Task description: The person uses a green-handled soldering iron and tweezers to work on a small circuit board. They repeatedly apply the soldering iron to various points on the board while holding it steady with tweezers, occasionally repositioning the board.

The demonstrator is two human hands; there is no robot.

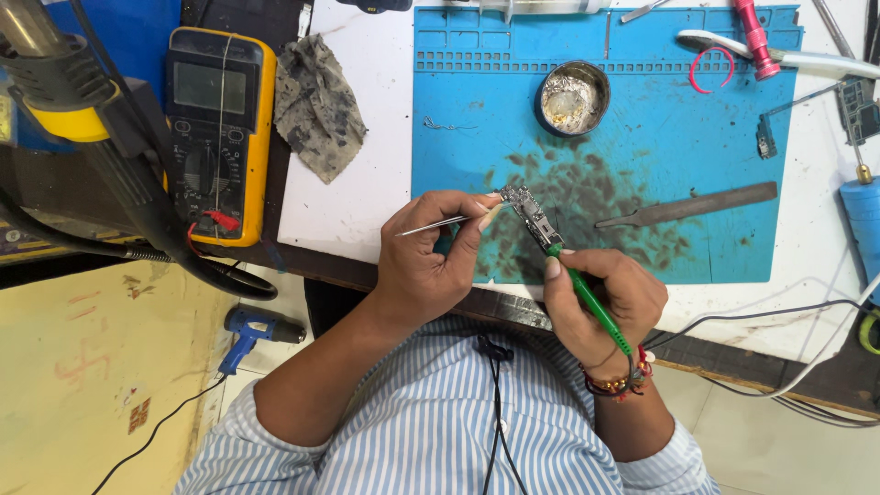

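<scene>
Centrally, the small grey oblong circuit board [529, 213] runs diagonally between both hands over the blue rubber mat [660, 165], left hand [431, 261] pinching thin metal tweezers [440, 224] at its far end, right hand [610, 298] gripping the green-handled soldering iron [591, 302] at its near end.

Matt blue rubbery mat [697, 165], stained dark; shiny metal tweezers [435, 225]; glossy green plastic tool handle [596, 307]

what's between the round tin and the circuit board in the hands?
Head view: only the blue mat, dark-stained along that stretch, lies between the tin and the board. Nothing else sits there.
</scene>
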